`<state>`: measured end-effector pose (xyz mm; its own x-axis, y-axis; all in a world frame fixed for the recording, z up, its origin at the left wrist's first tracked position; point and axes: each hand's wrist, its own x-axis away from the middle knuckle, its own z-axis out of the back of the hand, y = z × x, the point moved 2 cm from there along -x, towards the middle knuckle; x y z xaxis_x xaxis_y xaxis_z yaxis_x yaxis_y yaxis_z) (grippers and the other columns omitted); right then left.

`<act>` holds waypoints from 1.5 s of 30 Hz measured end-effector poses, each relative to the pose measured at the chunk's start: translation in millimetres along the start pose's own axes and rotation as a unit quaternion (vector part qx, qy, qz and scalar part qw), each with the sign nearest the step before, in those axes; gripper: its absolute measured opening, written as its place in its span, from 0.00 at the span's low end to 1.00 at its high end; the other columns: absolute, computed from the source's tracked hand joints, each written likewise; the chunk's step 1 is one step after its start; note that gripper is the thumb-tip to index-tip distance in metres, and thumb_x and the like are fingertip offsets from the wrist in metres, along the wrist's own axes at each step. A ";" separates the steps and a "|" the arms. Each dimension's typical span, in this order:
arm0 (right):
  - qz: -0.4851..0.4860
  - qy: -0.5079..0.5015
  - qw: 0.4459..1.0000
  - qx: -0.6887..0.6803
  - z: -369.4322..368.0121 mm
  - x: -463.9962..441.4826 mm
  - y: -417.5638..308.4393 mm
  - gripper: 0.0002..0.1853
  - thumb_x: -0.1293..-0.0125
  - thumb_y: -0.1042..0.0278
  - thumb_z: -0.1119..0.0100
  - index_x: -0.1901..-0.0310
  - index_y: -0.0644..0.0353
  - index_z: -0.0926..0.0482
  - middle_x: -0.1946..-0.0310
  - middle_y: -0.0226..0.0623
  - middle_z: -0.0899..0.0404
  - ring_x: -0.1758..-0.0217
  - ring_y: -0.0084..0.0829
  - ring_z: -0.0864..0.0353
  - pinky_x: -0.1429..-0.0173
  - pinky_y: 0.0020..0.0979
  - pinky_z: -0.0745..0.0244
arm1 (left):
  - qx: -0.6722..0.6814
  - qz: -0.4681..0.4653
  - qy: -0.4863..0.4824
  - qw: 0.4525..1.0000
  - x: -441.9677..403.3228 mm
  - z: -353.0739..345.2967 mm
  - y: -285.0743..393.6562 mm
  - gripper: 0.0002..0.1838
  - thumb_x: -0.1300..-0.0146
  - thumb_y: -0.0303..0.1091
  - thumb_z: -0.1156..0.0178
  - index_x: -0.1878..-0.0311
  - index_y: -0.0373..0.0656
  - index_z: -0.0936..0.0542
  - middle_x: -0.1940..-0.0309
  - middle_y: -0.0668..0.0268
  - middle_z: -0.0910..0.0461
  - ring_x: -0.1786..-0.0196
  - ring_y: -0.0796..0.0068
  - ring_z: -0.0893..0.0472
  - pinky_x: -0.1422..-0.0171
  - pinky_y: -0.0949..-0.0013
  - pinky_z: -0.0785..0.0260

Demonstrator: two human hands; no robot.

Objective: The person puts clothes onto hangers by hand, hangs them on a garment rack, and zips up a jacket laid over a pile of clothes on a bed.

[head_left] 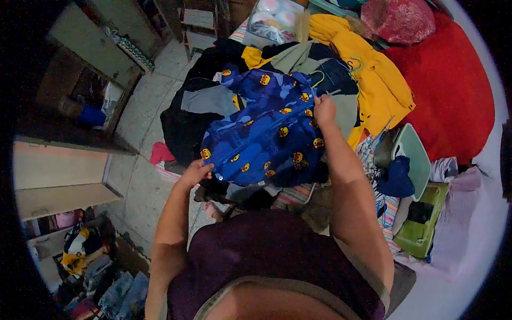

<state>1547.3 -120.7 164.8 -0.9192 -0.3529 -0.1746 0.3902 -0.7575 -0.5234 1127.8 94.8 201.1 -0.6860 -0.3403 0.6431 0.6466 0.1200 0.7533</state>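
While it spreads across the clothes heap [184, 130], the blue printed garment [261, 136] is held at both sides!
Left hand [197, 173] has its grip pinched on the near corner; right hand [326, 111] clasps the opposite edge, yellow cloth [383, 85] to the right.

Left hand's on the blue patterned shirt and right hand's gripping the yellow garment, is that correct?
Not quite: the head view shows the right hand gripping the blue patterned shirt, not the yellow garment. The left hand is on the shirt.
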 end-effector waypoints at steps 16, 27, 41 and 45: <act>-0.013 -0.099 0.995 -0.009 -5.9 74.0 40.5 0.18 0.48 0.62 0.40 0.61 0.67 0.27 0.67 0.53 0.23 0.60 0.52 0.24 0.54 0.42 0.31 | -0.180 -0.028 0.081 0.980 -17.3 29.4 -193.8 0.11 0.41 0.37 0.47 0.64 0.39 0.22 0.71 0.57 0.21 0.67 0.63 0.22 0.61 0.65 0.31; 0.060 -0.031 0.996 -0.056 29.7 89.7 -28.1 0.08 0.45 0.68 0.46 0.67 0.65 0.28 0.72 0.54 0.25 0.67 0.56 0.26 0.63 0.48 0.33 | -0.168 -0.136 0.089 0.972 -3.8 -8.2 -73.8 0.11 0.42 0.36 0.45 0.63 0.37 0.24 0.70 0.61 0.22 0.65 0.70 0.22 0.60 0.68 0.32; 0.481 -0.094 0.847 -0.204 154.3 168.0 -269.0 0.11 0.56 0.76 0.38 0.67 0.62 0.25 0.73 0.43 0.25 0.70 0.43 0.23 0.68 0.33 0.29 | -0.316 -0.401 0.505 0.696 210.9 64.5 31.1 0.21 0.47 0.35 0.41 0.49 0.41 0.29 0.51 0.54 0.30 0.46 0.52 0.32 0.41 0.58 0.41; 0.627 -0.116 0.745 -0.196 142.4 234.8 -324.7 0.14 0.63 0.73 0.37 0.69 0.61 0.25 0.76 0.41 0.26 0.73 0.43 0.24 0.70 0.35 0.30 | -0.320 -0.351 0.559 0.680 294.7 88.8 -4.2 0.22 0.42 0.41 0.46 0.46 0.42 0.30 0.51 0.54 0.29 0.44 0.52 0.33 0.40 0.60 0.42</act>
<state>1212.2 -35.8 412.5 0.2078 -0.7676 -0.6063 0.8474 0.4509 -0.2804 893.3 76.9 399.6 -0.4506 -0.6430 -0.6193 0.5484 -0.7467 0.3763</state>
